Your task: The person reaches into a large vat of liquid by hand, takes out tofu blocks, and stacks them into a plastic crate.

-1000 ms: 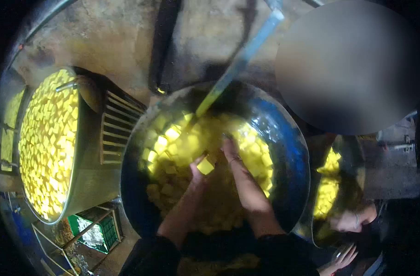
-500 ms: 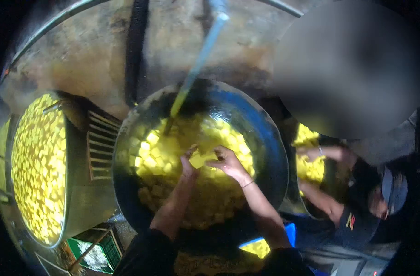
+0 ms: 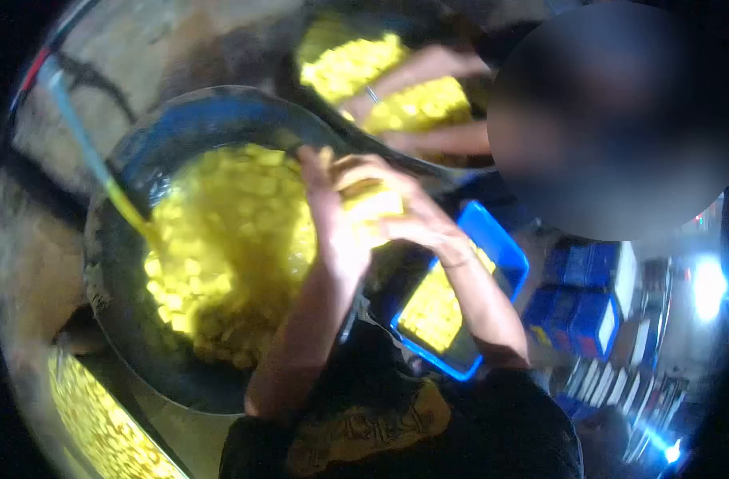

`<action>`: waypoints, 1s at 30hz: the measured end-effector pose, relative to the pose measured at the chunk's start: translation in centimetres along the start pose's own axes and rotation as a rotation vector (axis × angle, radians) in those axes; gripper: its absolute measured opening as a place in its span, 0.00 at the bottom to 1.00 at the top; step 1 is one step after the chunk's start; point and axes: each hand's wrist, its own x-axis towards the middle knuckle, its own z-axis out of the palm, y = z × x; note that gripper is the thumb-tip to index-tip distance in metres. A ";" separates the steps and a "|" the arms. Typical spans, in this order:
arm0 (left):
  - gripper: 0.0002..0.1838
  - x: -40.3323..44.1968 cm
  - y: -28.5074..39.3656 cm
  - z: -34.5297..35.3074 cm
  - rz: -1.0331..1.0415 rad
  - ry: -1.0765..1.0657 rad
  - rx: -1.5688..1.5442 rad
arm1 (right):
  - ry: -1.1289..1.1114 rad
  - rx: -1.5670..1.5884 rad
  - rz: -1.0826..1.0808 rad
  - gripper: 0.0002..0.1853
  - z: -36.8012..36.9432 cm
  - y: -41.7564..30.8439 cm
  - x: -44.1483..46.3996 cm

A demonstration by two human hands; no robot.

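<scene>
Yellow blocks (image 3: 371,209) are held between my two hands, above the right rim of a big round vat (image 3: 109,295). My left hand (image 3: 332,211) is closed against their left side. From the right, my right hand (image 3: 404,209) wraps round them, with a thin band at its wrist. Many yellow cubes (image 3: 252,180) lie in cloudy liquid inside the vat. Just right of my hands stands a blue crate (image 3: 496,239) with yellow cubes (image 3: 434,307) in it, partly behind my right forearm.
A second vat of yellow cubes (image 3: 356,68) stands at the top, with a co-worker's hands (image 3: 364,104) in it. A blue pipe (image 3: 85,140) reaches into the near vat. Another container of cubes (image 3: 101,423) is at lower left. Blue stacked boxes (image 3: 576,295) stand at right.
The view has swung to the right. My hands have moved from over the middle of the vat to its right rim, with yellow blocks between them. The blue crate shows more fully.
</scene>
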 end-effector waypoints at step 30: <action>0.30 -14.4 -40.1 -15.6 -0.454 -0.289 1.858 | 0.903 -0.878 1.757 0.47 -10.0 37.0 -43.8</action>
